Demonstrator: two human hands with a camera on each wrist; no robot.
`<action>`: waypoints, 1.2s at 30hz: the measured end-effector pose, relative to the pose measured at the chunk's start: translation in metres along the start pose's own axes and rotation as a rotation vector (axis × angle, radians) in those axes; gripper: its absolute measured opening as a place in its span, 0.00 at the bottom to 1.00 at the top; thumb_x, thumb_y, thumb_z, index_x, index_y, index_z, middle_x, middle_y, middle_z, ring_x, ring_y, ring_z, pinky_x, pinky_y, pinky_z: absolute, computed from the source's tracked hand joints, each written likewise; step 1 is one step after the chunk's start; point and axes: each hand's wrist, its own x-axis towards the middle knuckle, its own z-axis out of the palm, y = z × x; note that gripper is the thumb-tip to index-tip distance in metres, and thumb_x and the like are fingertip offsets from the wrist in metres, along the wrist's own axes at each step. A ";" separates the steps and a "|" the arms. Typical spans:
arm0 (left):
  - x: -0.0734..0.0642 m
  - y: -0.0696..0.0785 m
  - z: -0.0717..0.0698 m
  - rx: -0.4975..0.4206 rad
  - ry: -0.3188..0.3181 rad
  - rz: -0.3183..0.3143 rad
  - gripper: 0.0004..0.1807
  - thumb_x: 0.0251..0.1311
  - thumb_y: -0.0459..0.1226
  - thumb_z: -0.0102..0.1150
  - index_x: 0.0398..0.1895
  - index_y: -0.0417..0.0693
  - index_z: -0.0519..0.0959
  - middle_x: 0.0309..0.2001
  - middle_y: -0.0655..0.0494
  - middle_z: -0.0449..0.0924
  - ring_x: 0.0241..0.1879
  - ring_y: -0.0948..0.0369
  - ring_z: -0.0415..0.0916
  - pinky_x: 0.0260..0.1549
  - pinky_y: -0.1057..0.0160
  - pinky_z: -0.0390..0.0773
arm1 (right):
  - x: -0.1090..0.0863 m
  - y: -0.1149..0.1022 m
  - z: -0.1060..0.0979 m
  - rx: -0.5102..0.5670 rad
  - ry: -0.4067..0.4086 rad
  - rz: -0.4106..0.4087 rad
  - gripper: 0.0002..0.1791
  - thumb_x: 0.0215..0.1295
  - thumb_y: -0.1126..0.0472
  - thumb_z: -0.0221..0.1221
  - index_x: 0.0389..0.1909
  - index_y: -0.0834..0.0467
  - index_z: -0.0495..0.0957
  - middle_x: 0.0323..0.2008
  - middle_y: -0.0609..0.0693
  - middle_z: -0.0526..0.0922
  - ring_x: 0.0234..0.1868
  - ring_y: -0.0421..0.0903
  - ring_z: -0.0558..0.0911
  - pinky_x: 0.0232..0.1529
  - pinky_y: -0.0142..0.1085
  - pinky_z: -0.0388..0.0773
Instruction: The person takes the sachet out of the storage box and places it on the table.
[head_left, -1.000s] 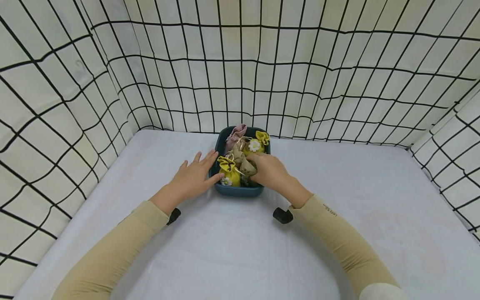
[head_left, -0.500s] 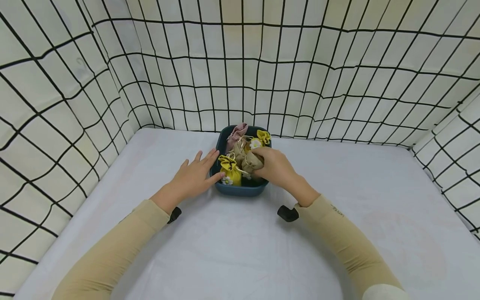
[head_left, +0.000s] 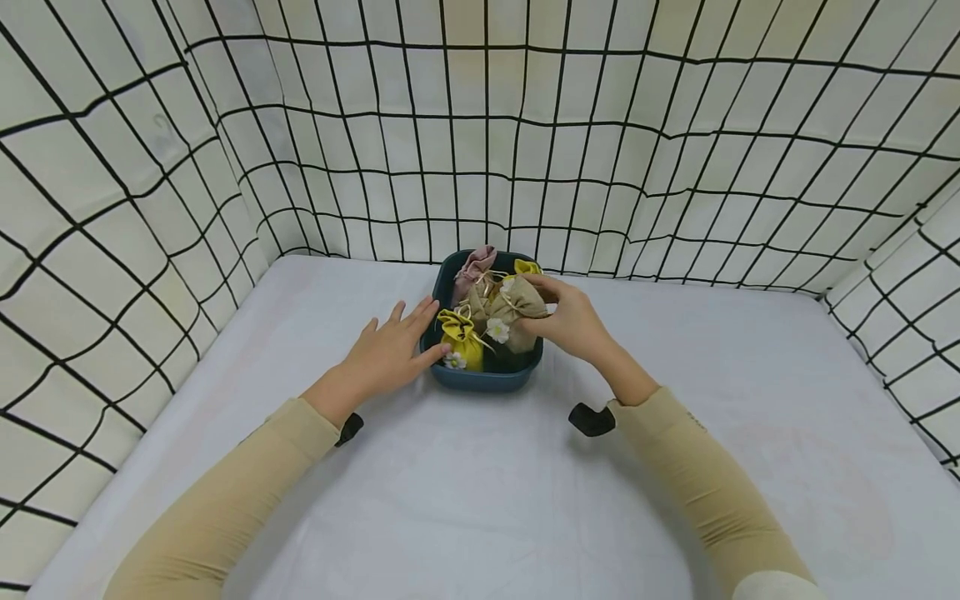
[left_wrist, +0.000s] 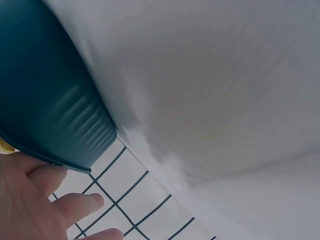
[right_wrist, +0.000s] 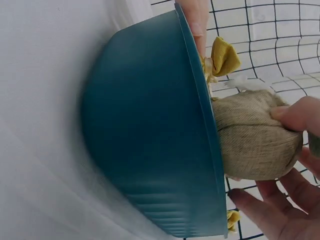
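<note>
My right hand (head_left: 573, 321) pinches a beige cloth pouch (right_wrist: 257, 135) with a white flower, held at the rim of a dark blue basin (head_left: 480, 382). In the right wrist view the thumb and fingers grip the pouch's side just above that rim. The left hand (head_left: 386, 354) rests with spread, straight fingers on the basin's left edge, its thumb near a yellow pouch (head_left: 471, 354). A pink pouch (head_left: 474, 265) lies at the back of the basin, and another yellow pouch (head_left: 527, 267) shows behind the held one. More beige cloth lies between them, partly hidden.
A white-covered table (head_left: 480, 500) lies under the basin. White walls with black netting (head_left: 487, 150) stand behind and at both sides. Black wrist devices (head_left: 592, 419) hang below the sleeves.
My right hand has drawn the beige pouch up and to the right from among the others, and its white flower now shows. The left hand has stayed on the basin's edge.
</note>
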 end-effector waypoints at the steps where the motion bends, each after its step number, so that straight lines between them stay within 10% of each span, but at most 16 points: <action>1: 0.000 0.000 0.000 0.001 0.001 0.000 0.45 0.76 0.62 0.43 0.84 0.49 0.45 0.83 0.51 0.42 0.79 0.37 0.41 0.68 0.26 0.47 | 0.000 0.002 -0.001 0.028 -0.002 0.010 0.37 0.60 0.65 0.71 0.72 0.61 0.71 0.62 0.58 0.79 0.60 0.57 0.79 0.54 0.51 0.79; 11: 0.000 0.000 -0.001 0.005 0.002 0.001 0.45 0.76 0.62 0.43 0.84 0.49 0.44 0.83 0.51 0.41 0.79 0.37 0.40 0.68 0.26 0.47 | -0.002 0.010 -0.012 0.254 -0.002 0.096 0.34 0.62 0.66 0.69 0.70 0.63 0.72 0.64 0.60 0.78 0.71 0.56 0.71 0.66 0.53 0.71; 26: 0.000 0.000 -0.002 0.002 -0.005 -0.003 0.45 0.76 0.62 0.43 0.84 0.49 0.45 0.83 0.52 0.42 0.79 0.37 0.40 0.68 0.26 0.47 | -0.005 0.010 -0.025 0.337 0.001 0.151 0.34 0.64 0.68 0.66 0.71 0.66 0.71 0.61 0.61 0.79 0.58 0.51 0.77 0.51 0.35 0.78; 36: 0.001 -0.001 0.000 0.001 -0.003 0.000 0.45 0.76 0.63 0.43 0.84 0.49 0.46 0.83 0.52 0.42 0.79 0.37 0.40 0.68 0.26 0.47 | -0.009 0.014 -0.033 0.355 0.009 0.163 0.32 0.67 0.68 0.65 0.71 0.67 0.71 0.65 0.63 0.76 0.68 0.54 0.73 0.67 0.49 0.70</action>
